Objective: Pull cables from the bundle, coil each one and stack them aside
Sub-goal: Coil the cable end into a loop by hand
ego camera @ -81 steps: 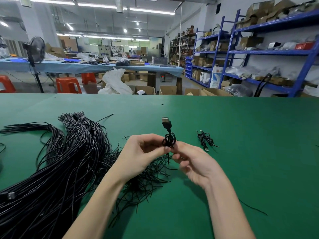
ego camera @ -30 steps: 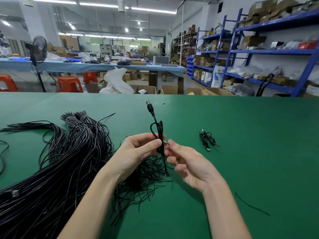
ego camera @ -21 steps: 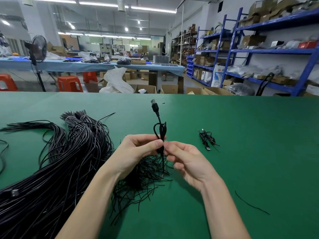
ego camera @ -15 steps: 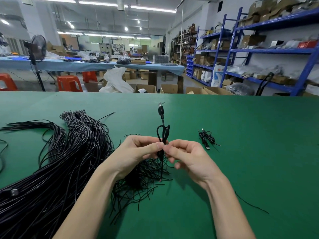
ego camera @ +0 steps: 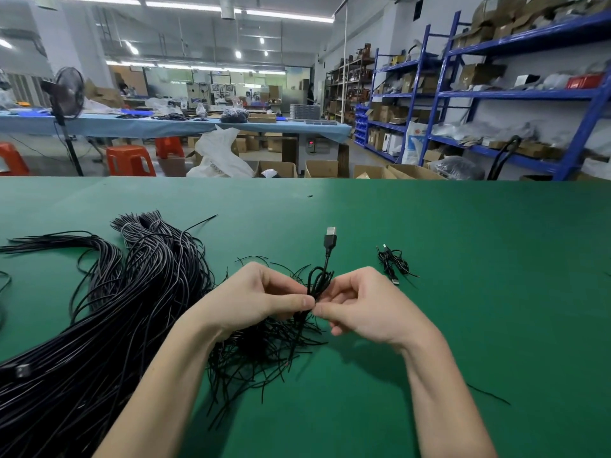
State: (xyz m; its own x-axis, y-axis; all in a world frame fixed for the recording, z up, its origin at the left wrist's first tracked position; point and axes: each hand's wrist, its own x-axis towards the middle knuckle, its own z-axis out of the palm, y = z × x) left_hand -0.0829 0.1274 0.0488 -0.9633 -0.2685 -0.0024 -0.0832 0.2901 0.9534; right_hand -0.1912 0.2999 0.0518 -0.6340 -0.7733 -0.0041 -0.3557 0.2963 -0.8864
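Observation:
A thin black cable (ego camera: pixel 319 279) with a USB plug (ego camera: pixel 330 238) standing upright is held above the green table (ego camera: pixel 463 259). My left hand (ego camera: pixel 254 297) pinches its small folded loops from the left. My right hand (ego camera: pixel 367 307) pinches the same loops from the right, fingertips almost meeting. A large bundle of black cables (ego camera: pixel 99 325) lies on the left of the table. Its loose wire ends (ego camera: pixel 264 352) fan out beneath my hands. One coiled cable (ego camera: pixel 393 264) lies on the table to the right of my hands.
A stray black wire (ego camera: pixel 489 395) lies near my right forearm. Another cable end (ego camera: pixel 3 282) curls at the table's left edge. Beyond the far table edge stand cardboard boxes (ego camera: pixel 320 168), orange stools (ego camera: pixel 129 160), a fan (ego camera: pixel 66 94) and blue shelving (ego camera: pixel 496 94).
The long loop has been drawn down into a tighter small coil between my fingers. The plug has dropped lower and shifted slightly right. Both hands stay together at the coil.

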